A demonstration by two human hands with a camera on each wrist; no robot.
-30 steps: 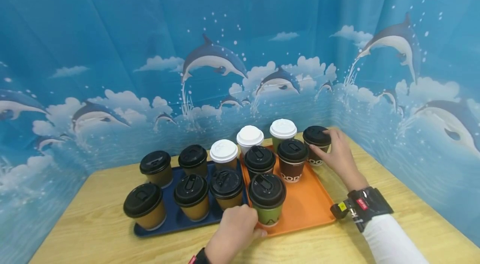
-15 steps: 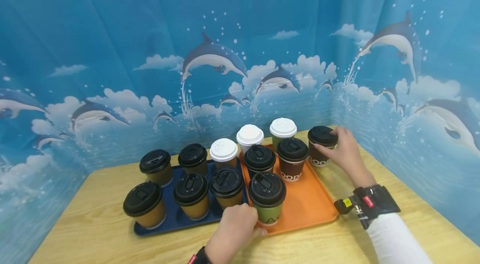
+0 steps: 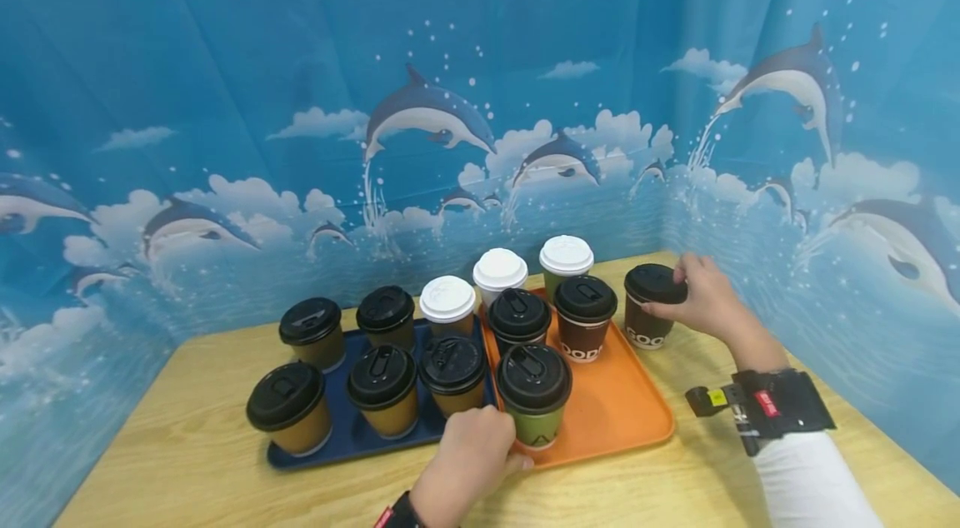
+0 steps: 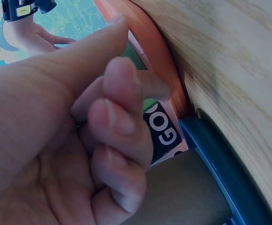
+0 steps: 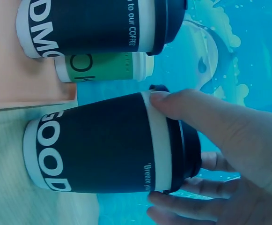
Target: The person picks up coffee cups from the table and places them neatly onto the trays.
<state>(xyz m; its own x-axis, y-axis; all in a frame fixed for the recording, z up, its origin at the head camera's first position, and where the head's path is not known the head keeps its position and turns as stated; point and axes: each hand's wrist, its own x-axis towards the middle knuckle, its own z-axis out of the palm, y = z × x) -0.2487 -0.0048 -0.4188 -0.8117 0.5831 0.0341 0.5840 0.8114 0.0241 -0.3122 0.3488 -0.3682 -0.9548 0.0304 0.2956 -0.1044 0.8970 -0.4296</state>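
My right hand (image 3: 708, 303) holds a dark brown paper cup (image 5: 93, 145) by its upper part. The thumb presses near the rim of the black lid (image 3: 656, 282), with the fingers around the far side. This cup is upright, just right of the orange tray (image 3: 618, 411); whether its base touches the table cannot be told. At the front, my left hand (image 3: 476, 453) grips the orange tray's near edge beside the blue tray (image 4: 220, 173), its fingers curled. Right next to it stands a green cup (image 3: 540, 428) with a black lid.
The blue tray carries several kraft cups (image 3: 393, 420), most black-lidded, one white-lidded. On the orange tray are another dark brown cup (image 3: 583, 336) and further lidded cups. Behind the wooden table (image 3: 187, 420) hangs a blue dolphin curtain (image 3: 300, 95), also along the right side.
My right hand has carried the dark brown cup rightward and nearer, away from the orange tray's back right corner. The left hand stays at the tray's front edge.
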